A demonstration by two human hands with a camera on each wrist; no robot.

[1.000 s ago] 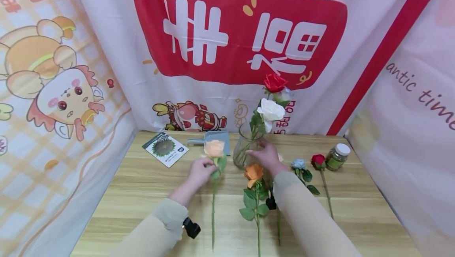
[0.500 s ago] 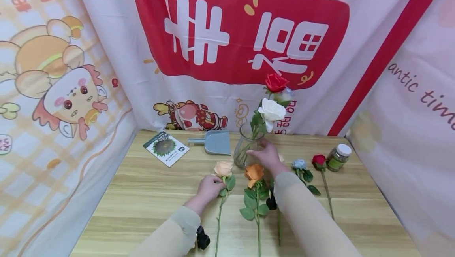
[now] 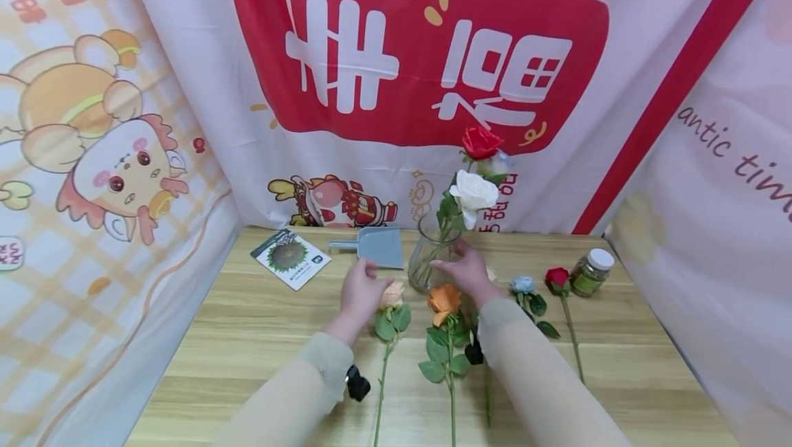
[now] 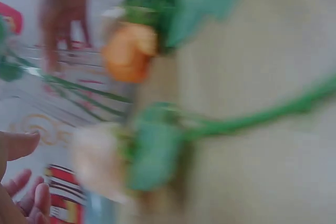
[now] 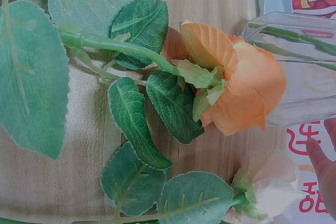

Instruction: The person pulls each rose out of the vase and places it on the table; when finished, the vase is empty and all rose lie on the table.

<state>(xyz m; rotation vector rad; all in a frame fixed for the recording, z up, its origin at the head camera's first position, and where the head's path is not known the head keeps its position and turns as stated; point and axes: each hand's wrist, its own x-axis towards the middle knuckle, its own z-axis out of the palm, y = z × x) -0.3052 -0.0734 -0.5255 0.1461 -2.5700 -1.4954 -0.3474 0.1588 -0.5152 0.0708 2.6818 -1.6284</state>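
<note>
My left hand (image 3: 364, 293) hovers by the bloom of a peach rose (image 3: 392, 296) lying on the table, its fingers apart and holding nothing. In the left wrist view, the thumb and loose fingers (image 4: 38, 199) stand beside that blurred bloom. My right hand (image 3: 467, 271) holds the side of a clear glass vase (image 3: 423, 258), thumb in front. A white rose (image 3: 473, 190) and a red rose (image 3: 481, 142) rise from the vase, leaning right; a pale bloom is partly hidden behind them. An orange rose (image 3: 444, 301) lies just before the vase, below my right hand.
Under my right forearm lies a pale rose (image 5: 268, 187), mostly hidden in the head view. Farther right are a blue rose (image 3: 522, 285), a small red rose (image 3: 557, 278) and a white-lidded jar (image 3: 590, 274). A blue dustpan (image 3: 380, 246) and a printed card (image 3: 291, 258) lie back left.
My left hand laid the peach rose down left of the orange one, shifting it right and nearer, then let go and moved up past its bloom. My right hand stayed at the vase.
</note>
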